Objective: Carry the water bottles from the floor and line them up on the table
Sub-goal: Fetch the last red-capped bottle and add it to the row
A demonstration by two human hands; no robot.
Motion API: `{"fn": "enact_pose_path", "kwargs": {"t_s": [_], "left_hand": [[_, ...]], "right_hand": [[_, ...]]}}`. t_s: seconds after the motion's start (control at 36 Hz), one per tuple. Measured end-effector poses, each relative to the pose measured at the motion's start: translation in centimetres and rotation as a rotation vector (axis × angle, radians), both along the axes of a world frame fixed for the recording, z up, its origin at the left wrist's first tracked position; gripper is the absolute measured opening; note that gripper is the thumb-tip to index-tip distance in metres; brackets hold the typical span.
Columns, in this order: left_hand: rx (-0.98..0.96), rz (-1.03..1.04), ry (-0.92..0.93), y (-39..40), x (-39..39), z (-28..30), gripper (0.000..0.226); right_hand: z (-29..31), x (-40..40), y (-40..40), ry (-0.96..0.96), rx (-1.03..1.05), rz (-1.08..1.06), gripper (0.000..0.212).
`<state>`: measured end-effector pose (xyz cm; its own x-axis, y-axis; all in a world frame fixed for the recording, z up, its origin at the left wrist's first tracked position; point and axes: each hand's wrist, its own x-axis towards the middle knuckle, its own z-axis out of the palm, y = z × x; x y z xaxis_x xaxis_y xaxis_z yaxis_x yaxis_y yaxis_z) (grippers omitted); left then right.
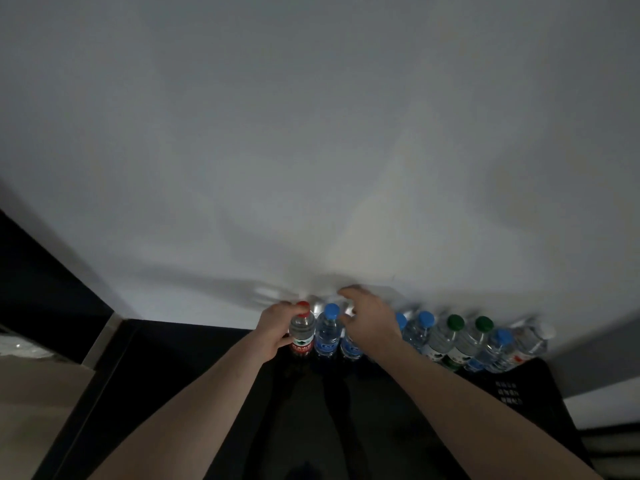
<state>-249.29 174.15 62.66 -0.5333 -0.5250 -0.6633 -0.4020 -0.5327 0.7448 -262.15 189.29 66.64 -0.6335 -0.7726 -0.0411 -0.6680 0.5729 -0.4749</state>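
A row of several water bottles stands along the far edge of a black table (311, 410), against a white wall. My left hand (275, 332) grips the leftmost one, a red-capped bottle (302, 332) with a red label, standing upright at the row's left end. Right of it stands a blue-capped bottle (328, 332). My right hand (369, 320) hovers over the bottle after that, fingers spread and loosely curled, hiding its cap. Further right stand more blue-capped bottles (420, 329) and two green-capped bottles (450, 336), then a white-capped bottle (533, 341).
The white wall (311, 150) rises directly behind the bottles. A dark panel (41, 271) and pale floor (34, 410) lie left of the table. The table's right end carries white printed text (507, 393).
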Motion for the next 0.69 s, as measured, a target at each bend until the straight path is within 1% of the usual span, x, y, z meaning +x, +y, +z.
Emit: {"fn": "enact_pose_path", "kwargs": {"t_s": [0.08,0.17,0.31,0.36,0.47,0.58,0.64,0.67,0.69], "left_hand": [[-0.013,-0.003,0.002,0.2,-0.1,0.0,0.032],[-0.042,-0.020,-0.004,0.7,-0.7,-0.1,0.030],[-0.069,-0.027,-0.024,1.2,-1.2,-0.6,0.040],[-0.078,-0.022,-0.034,1.3,-1.4,-0.4,0.037],[-0.071,-0.023,-0.042,1.4,-1.6,-0.1,0.029],[-0.083,-0.035,-0.053,1.6,-1.6,-0.1,0.022],[-0.120,-0.048,-0.076,1.8,-1.9,-0.1,0.022],[-0.167,-0.054,-0.096,1.9,-2.0,-0.1,0.025],[-0.231,-0.059,-0.119,2.0,-2.1,0.0,0.033]], "right_hand": [[-0.1,-1.2,2.0,0.078,0.042,0.006,0.038],[-0.5,-1.6,3.0,0.036,0.089,-0.002,0.031],[-0.9,-1.1,2.4,-0.118,0.067,-0.110,0.039],[-1.0,-1.0,2.0,-0.168,0.072,-0.140,0.044],[-1.0,-0.9,1.4,-0.181,0.080,-0.155,0.047],[-1.1,-1.0,2.0,-0.202,0.056,-0.167,0.043],[-1.1,-1.2,2.6,-0.207,0.011,-0.167,0.041],[-1.0,-1.3,3.0,-0.206,-0.019,-0.168,0.042],[-0.8,-1.5,3.6,-0.201,-0.052,-0.172,0.045]]}}
